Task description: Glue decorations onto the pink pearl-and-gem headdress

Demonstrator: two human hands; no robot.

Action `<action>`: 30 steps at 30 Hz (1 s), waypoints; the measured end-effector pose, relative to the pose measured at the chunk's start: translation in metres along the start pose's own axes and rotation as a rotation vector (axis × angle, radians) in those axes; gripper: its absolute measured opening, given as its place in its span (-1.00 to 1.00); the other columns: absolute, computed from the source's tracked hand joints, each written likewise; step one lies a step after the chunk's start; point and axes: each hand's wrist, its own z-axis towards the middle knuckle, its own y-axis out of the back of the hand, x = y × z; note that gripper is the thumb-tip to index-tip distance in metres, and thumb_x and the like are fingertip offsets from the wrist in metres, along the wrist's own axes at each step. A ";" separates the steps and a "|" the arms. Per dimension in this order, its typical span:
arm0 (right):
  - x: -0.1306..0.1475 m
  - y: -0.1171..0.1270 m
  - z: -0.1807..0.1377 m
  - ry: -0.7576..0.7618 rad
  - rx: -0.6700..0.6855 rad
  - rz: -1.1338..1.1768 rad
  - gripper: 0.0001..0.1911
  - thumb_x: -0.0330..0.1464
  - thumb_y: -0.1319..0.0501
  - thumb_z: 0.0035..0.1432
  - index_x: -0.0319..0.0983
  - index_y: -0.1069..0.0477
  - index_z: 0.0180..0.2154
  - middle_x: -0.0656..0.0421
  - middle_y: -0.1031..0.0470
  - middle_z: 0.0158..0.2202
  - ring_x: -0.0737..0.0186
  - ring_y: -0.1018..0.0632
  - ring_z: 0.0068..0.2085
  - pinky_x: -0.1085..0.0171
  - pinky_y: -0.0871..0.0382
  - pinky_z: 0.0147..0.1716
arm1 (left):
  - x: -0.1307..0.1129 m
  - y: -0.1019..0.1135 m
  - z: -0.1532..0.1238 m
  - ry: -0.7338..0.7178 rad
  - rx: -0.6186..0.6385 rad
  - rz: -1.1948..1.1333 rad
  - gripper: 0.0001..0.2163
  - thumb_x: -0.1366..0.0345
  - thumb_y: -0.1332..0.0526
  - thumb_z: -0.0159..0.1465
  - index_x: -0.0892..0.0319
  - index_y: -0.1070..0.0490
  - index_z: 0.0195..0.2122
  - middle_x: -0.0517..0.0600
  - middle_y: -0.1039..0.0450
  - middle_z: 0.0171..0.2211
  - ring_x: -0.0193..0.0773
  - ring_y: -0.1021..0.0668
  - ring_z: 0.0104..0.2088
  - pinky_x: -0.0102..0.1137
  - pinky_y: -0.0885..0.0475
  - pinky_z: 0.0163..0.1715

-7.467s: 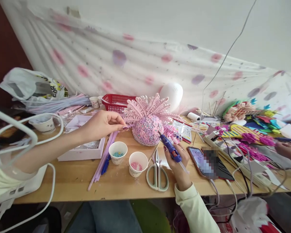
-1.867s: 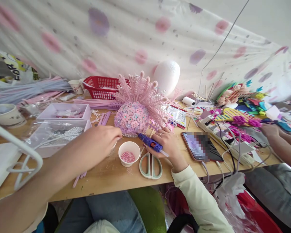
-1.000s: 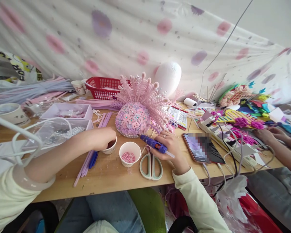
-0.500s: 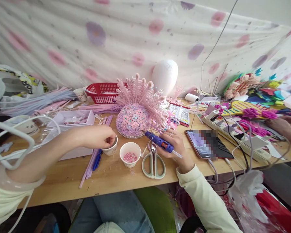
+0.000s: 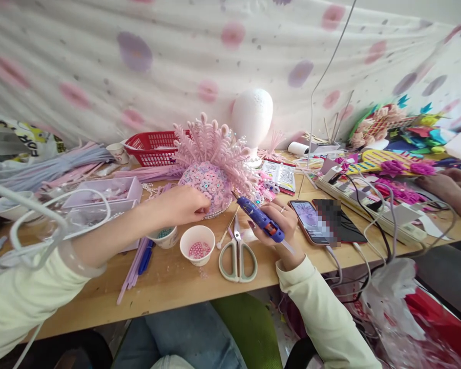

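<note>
My left hand point(image 5: 190, 205) is at the front of a pink and lilac headpiece point(image 5: 205, 179) covered in small flowers, with fluffy pink fronds point(image 5: 211, 141) rising behind. Its fingertips are pinched against the flowers; whatever they hold is too small to make out. In my right hand point(image 5: 280, 220) is a blue hot glue gun point(image 5: 259, 218), its nozzle pointing at the headpiece's right side. Below the left wrist stands a paper cup of teal beads point(image 5: 164, 234). Beside it is a white cup of pink beads point(image 5: 197, 246). Grey-handled scissors point(image 5: 237, 256) lie under the glue gun.
A white foam head point(image 5: 252, 118) and a red basket point(image 5: 151, 148) stand behind. Two phones point(image 5: 311, 223) and a cabled power strip point(image 5: 372, 215) lie to the right. Another person's hand point(image 5: 432, 184) is at the far right. A white cable point(image 5: 42, 215) loops near my left arm.
My left hand has moved from inside the teal-bead cup up and right to the headpiece. The glue gun's nozzle has drawn slightly right of the flowers. The camera view has shifted slightly.
</note>
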 end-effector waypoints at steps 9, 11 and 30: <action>-0.002 -0.002 0.001 0.010 0.000 0.009 -0.89 -0.26 -0.23 0.03 -0.14 -0.34 -0.39 0.19 -0.39 -0.57 0.20 -0.35 -0.53 0.18 -0.25 -0.48 | 0.001 -0.006 0.018 0.039 0.029 0.170 -0.78 0.34 -0.11 0.27 0.11 -0.58 -0.30 0.00 -0.62 -0.31 -0.19 -0.56 -0.31 -0.36 -0.13 -0.44; -0.002 -0.002 0.002 0.003 0.010 0.006 -0.89 -0.25 -0.21 0.06 -0.14 -0.34 -0.40 0.19 -0.38 -0.57 0.21 -0.33 -0.54 0.17 -0.25 -0.48 | -0.003 -0.006 0.018 0.068 0.042 0.197 -0.76 0.34 -0.08 0.28 0.11 -0.58 -0.30 0.01 -0.63 -0.30 -0.19 -0.56 -0.31 -0.35 -0.11 -0.45; -0.001 -0.002 0.004 0.027 0.000 -0.030 -0.85 -0.25 -0.21 0.11 -0.15 -0.31 -0.43 0.20 -0.36 -0.60 0.24 -0.30 -0.54 0.21 -0.21 -0.51 | -0.006 -0.005 0.014 0.089 0.018 0.190 -0.83 0.32 -0.10 0.34 0.15 -0.50 -0.23 0.04 -0.62 -0.29 -0.14 -0.59 -0.28 -0.35 -0.15 -0.43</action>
